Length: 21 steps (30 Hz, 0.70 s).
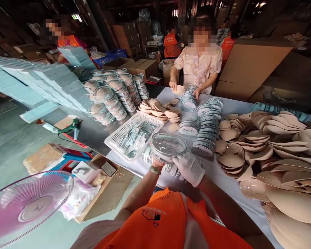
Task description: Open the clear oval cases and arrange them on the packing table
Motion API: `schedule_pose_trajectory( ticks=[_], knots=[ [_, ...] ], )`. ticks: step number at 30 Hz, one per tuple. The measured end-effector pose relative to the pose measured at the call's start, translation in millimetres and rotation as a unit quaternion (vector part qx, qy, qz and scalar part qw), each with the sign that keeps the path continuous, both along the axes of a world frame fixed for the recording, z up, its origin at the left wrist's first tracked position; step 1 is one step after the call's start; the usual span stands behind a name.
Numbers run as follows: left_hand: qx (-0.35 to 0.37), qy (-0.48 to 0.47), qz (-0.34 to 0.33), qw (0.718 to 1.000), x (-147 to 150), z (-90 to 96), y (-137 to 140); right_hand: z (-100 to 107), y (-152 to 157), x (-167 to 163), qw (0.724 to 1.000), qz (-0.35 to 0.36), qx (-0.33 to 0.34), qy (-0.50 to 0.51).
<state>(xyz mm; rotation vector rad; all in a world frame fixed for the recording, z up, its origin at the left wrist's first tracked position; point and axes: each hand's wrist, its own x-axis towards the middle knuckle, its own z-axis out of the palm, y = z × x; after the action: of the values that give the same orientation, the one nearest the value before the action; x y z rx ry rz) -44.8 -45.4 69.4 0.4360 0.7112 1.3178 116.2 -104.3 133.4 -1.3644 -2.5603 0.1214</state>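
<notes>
Both of my hands hold a clear plastic round case (168,146) above the table's near edge. My left hand (156,162) is bare with a bracelet at the wrist and grips the case from below, mostly hidden under it. My right hand (189,168) wears a white glove and holds the case's near right rim. Under my hands lies a stack of more clear cases (171,169). A white basket (111,140) of small packets stands just left of the case. Stacks of clear lids (206,133) rise to the right.
Heaps of beige pads (282,162) cover the table's right side. A person across the table (199,65) handles a pad and lids. Stacked filled cases (111,100) and light-blue boxes (41,83) stand at the left. A pink fan (26,204) sits near left.
</notes>
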Motion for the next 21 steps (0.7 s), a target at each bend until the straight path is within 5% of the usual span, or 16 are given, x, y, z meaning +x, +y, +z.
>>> schedule_pose_trajectory(
  ticks=[6,11,14,17,21],
  knots=[
    [-0.014,0.095,-0.016,0.995,-46,3.3,15,-52,23,5,0.991,0.034,-0.006,0.126],
    [-0.071,0.091,-0.073,0.991,-26,-16.6,34,-97,50,39,0.957,-0.132,0.056,0.252],
    [-0.096,0.186,-0.001,0.978,-18,-33.3,43,-109,100,46,0.961,-0.202,-0.01,0.191],
    [-0.016,0.401,0.009,0.916,-11,-49.5,38,-117,154,44,0.957,-0.263,-0.091,0.084],
    [0.209,0.566,-0.198,0.772,12,-63.2,15,-133,184,54,0.942,-0.305,-0.121,0.071]
  ],
)
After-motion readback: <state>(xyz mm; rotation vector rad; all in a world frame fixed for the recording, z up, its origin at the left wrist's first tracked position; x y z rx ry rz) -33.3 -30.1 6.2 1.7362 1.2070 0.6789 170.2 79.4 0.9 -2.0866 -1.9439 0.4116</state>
